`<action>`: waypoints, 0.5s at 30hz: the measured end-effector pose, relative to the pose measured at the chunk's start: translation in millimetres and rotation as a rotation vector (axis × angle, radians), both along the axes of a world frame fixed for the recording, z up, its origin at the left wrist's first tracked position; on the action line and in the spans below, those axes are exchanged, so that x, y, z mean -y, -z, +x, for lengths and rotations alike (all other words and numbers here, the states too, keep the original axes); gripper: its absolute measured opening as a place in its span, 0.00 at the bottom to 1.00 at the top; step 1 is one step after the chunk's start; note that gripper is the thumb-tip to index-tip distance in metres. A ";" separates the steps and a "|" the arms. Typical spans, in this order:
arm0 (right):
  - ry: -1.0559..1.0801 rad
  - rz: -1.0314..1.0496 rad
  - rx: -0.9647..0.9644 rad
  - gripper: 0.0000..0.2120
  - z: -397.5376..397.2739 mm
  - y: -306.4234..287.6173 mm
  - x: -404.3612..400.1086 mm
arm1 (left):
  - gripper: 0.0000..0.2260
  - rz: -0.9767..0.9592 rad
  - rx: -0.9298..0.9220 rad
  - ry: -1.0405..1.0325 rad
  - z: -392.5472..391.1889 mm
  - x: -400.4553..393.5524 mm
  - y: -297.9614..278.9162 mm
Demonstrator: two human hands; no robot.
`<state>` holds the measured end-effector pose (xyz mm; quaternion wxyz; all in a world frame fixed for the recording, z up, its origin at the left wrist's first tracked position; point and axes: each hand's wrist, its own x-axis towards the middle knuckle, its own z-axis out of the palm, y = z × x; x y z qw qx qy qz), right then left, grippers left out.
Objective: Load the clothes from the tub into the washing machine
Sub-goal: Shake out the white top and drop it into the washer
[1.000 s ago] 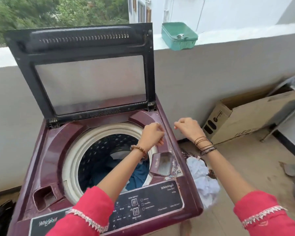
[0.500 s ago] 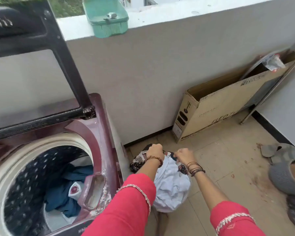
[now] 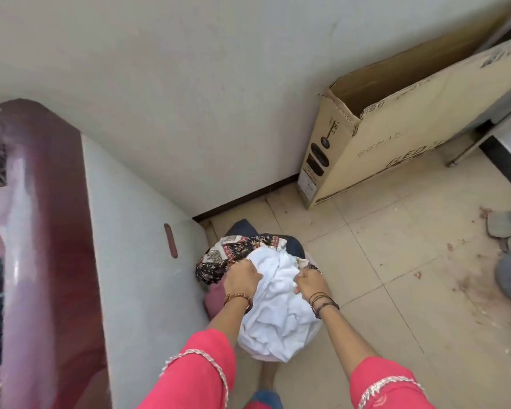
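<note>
cardboard box (image 3: 401, 143), partial "fled" print

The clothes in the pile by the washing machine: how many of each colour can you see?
White: 1, the white cloth that both hands hold
Patterned black and cream: 1, the patterned cloth
Dark blue: 1, the dark blue cloth
Maroon: 1, the maroon cloth
Total: 4 that show; more may lie hidden underneath.

Open cardboard box (image 3: 381, 143) leaning against the grey wall (image 3: 189, 84), standing on a dirty beige tiled floor (image 3: 396, 276).
</note>
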<state>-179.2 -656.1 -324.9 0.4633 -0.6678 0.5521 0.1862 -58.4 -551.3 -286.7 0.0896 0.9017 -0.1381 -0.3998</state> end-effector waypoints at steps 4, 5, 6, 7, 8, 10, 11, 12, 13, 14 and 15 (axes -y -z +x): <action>-0.016 -0.003 -0.007 0.05 0.1 36.9 6.1 | 0.25 -0.020 -0.029 -0.003 -0.8 -3.1 47.3; -0.038 -0.011 -0.013 0.09 2.0 44.8 6.8 | 0.30 0.003 -0.031 0.016 0.7 -4.6 60.1; -0.076 -0.018 -0.022 0.14 4.3 52.6 7.3 | 0.32 0.034 -0.047 0.016 1.6 -5.4 69.4; -0.098 -0.014 -0.038 0.19 8.2 57.1 7.4 | 0.32 0.058 -0.068 0.012 3.2 -5.6 78.5; -0.102 -0.003 -0.039 0.22 11.0 64.0 7.7 | 0.28 0.064 -0.078 0.006 4.0 -5.3 82.3; -0.077 0.046 -0.036 0.28 16.7 73.9 8.4 | 0.10 -0.004 -0.055 -0.049 5.1 -6.0 88.9; -0.072 0.072 -0.048 0.30 18.8 78.3 9.5 | 0.07 -0.066 -0.052 -0.101 3.8 -7.0 91.3; -0.079 0.092 -0.060 0.32 19.6 83.0 10.6 | 0.10 -0.127 -0.084 -0.170 0.8 -8.5 92.9; -0.091 0.115 -0.081 0.31 20.4 82.9 10.9 | 0.10 -0.201 -0.126 -0.235 -1.8 -10.4 92.2; -0.110 0.133 -0.093 0.26 19.9 81.0 9.8 | 0.09 -0.277 -0.174 -0.306 -4.6 -12.2 89.6; -0.131 0.142 -0.100 0.16 19.6 76.8 7.7 | 0.08 -0.345 -0.219 -0.365 -6.7 -14.7 87.1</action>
